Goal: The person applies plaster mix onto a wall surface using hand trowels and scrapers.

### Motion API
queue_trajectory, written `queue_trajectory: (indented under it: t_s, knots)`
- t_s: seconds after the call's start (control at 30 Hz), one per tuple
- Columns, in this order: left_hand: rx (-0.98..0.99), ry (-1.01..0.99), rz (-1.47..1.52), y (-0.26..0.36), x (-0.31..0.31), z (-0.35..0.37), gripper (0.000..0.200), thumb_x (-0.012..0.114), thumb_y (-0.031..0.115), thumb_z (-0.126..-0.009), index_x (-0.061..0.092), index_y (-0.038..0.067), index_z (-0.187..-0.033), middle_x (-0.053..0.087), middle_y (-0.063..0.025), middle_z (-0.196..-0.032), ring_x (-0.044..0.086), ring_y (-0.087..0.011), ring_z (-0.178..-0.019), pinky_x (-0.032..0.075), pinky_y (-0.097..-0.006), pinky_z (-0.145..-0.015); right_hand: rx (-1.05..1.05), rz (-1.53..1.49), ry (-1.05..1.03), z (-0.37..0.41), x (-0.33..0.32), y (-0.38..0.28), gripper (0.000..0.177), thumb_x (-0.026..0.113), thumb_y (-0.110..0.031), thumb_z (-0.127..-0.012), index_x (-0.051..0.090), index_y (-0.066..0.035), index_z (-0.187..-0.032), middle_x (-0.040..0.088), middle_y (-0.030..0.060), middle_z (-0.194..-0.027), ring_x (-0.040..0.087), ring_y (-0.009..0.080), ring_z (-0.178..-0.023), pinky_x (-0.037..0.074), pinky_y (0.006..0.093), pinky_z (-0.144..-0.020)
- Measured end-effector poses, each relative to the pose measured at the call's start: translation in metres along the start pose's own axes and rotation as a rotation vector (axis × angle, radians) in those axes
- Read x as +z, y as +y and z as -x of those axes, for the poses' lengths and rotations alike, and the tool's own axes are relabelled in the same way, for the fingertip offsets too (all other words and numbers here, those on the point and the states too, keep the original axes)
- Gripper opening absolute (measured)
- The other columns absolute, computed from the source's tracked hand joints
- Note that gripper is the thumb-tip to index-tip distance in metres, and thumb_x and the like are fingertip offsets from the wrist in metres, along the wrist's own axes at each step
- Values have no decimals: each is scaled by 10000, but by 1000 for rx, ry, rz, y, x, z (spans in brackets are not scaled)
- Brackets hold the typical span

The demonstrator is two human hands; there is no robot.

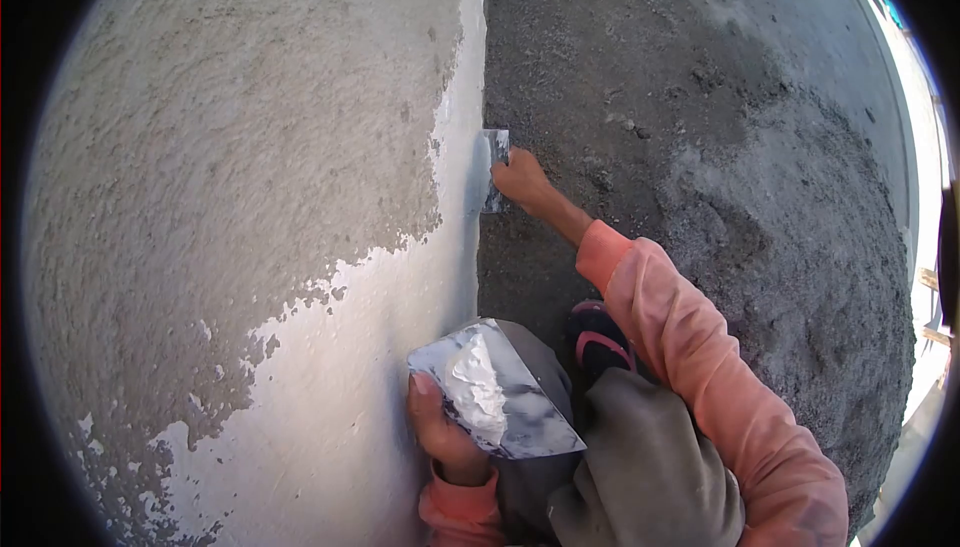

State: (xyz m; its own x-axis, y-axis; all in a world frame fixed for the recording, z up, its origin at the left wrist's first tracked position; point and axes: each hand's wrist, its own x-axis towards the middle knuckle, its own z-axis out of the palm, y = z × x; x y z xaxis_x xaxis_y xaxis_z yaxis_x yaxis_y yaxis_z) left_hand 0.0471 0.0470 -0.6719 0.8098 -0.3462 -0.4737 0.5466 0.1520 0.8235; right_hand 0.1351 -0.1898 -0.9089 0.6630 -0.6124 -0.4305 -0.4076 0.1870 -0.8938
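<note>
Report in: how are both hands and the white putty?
Right hand holding flat scraper at wall. Left hand gripping smeared plate, white putty heaped on it. Pink-strapped sandal nearby, apart from scraper.

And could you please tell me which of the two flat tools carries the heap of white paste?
The broad plate in the left hand, white paste heaped on it; the blade in the right hand, by the wall, shows no heap.

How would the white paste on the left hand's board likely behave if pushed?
The white paste would probably smear rather than roll, as its heap shows soft ridges. It likely clings, since pale smears mark the board beside it. It seems thick, not runny, standing in a mound.
</note>
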Motion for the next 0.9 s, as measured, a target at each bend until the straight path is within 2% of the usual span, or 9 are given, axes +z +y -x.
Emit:
queue_trajectory:
  t_s: [0.1, 0.2, 0.4, 0.5, 0.6, 0.7, 0.77, 0.9]
  knots:
    - [11, 10, 4, -1, -4, -1, 520, 360, 393, -1026, 507, -40, -1273, 585, -151, -1214, 569, -245, -1101, 425, -372, -967, 30, -27, -62, 8, 0, -19, 309, 480, -143, -814, 613, 77, -985, 668, 227, -829, 662, 329, -773, 490, 448, -727]
    - [13, -3, 34, -2, -4, -3, 512, 358, 386, -1028, 510, -38, -1270, 589, -150, -1205, 569, -244, -1101, 425, -372, -969, -87, 65, -53, 21, -3, -36, 323, 476, -149, -816, 599, 87, -999, 661, 256, -821, 668, 341, -778, 489, 449, -720]
    - [5, -31, 27, -1, 1, -6, 509, 354, 380, -1029, 509, -41, -1269, 589, -152, -1204, 577, -249, -1089, 429, -378, -968, -108, -19, -135, 62, -18, -84, 362, 501, -181, -827, 583, 97, -1044, 637, 247, -790, 657, 302, -743, 491, 431, -718]
    - [-10, -69, 31, -1, 2, -9, 510, 356, 379, -1027, 511, -44, -1266, 589, -153, -1204, 580, -251, -1084, 431, -378, -965, -281, -47, -67, 90, -21, -101, 366, 504, -174, -845, 576, 99, -1077, 637, 184, -770, 623, 233, -701, 486, 392, -672]
    - [-30, -55, 28, 0, 3, -11, 519, 366, 388, -1021, 513, -47, -1263, 591, -154, -1199, 580, -252, -1082, 432, -377, -965, -161, -176, -141, 102, -40, -119, 345, 488, -137, -864, 575, 101, -1098, 635, 115, -767, 576, 164, -681, 468, 351, -641]
    - [-42, -33, 48, 0, 2, -10, 537, 374, 402, -1013, 516, -53, -1260, 593, -157, -1197, 580, -255, -1083, 432, -378, -966, -25, -120, -65, 71, -54, -111, 308, 474, -100, -872, 593, 89, -1083, 634, 72, -783, 553, 136, -681, 456, 332, -625]
    - [-42, -27, 58, -1, 1, -9, 546, 375, 409, -1010, 518, -56, -1258, 593, -159, -1197, 580, -258, -1084, 432, -379, -966, -47, -174, -12, 22, -42, -60, 249, 500, -94, -868, 609, 84, -1002, 592, 51, -750, 512, 114, -660, 408, 331, -572]
    - [-35, 2, 54, -2, -3, -7, 552, 367, 410, -1011, 521, -61, -1254, 593, -162, -1199, 578, -263, -1088, 433, -380, -966, -5, -226, -30, 7, -36, -57, 233, 520, -98, -854, 613, 98, -938, 560, 37, -725, 494, 111, -651, 382, 338, -531]
